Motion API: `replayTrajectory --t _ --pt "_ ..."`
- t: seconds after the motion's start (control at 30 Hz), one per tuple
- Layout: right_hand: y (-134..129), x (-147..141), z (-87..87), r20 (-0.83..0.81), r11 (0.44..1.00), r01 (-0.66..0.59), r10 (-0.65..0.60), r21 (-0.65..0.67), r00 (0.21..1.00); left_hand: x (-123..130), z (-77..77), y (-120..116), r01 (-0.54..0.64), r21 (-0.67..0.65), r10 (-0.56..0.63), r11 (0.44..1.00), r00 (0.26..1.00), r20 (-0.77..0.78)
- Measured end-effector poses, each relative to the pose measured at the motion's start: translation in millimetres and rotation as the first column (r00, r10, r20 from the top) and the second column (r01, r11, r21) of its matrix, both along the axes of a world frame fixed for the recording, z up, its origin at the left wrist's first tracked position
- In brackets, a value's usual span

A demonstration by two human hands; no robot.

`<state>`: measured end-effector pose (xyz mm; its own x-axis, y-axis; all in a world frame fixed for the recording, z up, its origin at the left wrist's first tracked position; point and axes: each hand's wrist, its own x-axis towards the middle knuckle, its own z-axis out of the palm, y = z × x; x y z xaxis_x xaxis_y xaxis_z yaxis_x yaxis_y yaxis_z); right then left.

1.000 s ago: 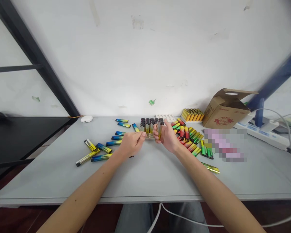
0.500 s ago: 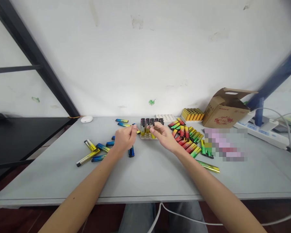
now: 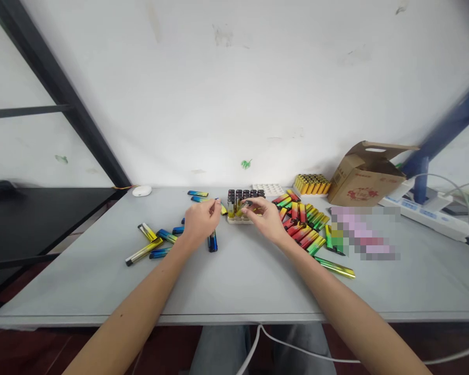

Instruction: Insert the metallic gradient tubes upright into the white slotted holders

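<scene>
The right hand pinches a yellow, black-capped lighter over the small white tray of upright lighters. Left of the tray, the left hand pinches a blue-yellow lighter. A tilted entry could topple neighbouring lighters.

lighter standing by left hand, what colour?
Blue lighter, dark base, beside the left hand; head view.
</scene>
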<state>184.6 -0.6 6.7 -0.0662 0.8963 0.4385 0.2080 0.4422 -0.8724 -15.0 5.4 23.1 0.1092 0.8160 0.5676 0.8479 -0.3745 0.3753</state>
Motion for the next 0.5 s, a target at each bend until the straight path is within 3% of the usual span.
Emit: replayTrajectory --t 0.2,0.33,0.5 --pt "0 -7 -12.7 0.026 0.992 0.095 -0.097 0.078 0.995 0 -5.7 7 -0.047 -0.007 0.047 0.999 0.999 0.02" --pt "-1 -8 -13.0 0.099 0.991 0.104 -0.113 0.09 0.989 2 -13.0 9 -0.013 0.032 0.013 0.999 1.0 0.006" --pt "-3 -8 -12.4 0.152 0.987 0.142 -0.152 0.077 0.977 5 -14.8 6 -0.054 -0.036 0.053 0.998 0.998 -0.025"
